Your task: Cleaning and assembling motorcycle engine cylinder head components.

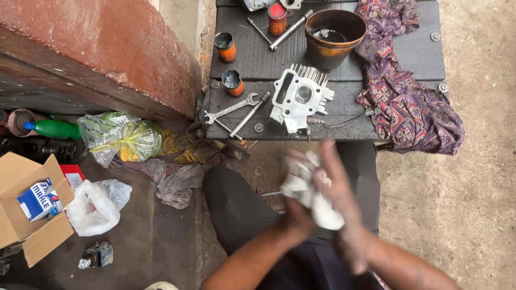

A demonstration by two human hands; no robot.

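Dark plank bench [414, 53] on sandy ground w/ finned metal engine part [299, 98], wrench [231, 109], brown bowl [334, 36]. Open cardboard box [21, 225] far left holds blue-white carton [36, 200]. Left hand [296, 215] & right hand [336, 188], blurred, both closed round crumpled white rag [312, 193], pressed between palms below the bench.
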